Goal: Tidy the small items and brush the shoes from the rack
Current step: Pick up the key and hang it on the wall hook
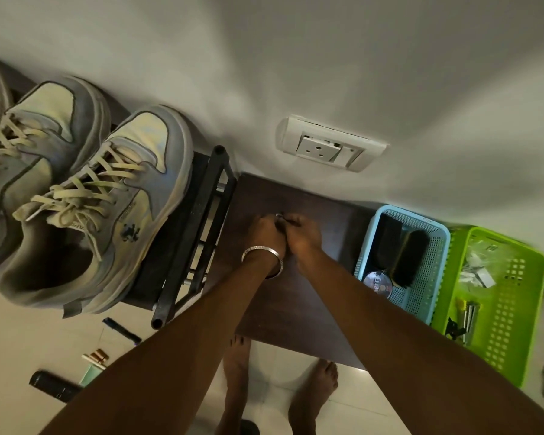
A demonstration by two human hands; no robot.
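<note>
We have a small dark item [280,217] pinched between both hands over the dark wooden table [296,302], too small to identify. Our left hand [264,235] and right hand [303,238] are curled together, fingertips closed on it. The shoes [107,196] sit untouched on the black rack [195,227] to the left; the brushes [402,249] lie in the blue basket [437,243], beside the green basket [515,296]. The risk we see: the piece could slip from so fine a pinch and drop to the floor among the loose items [98,359] already lying there.
</note>
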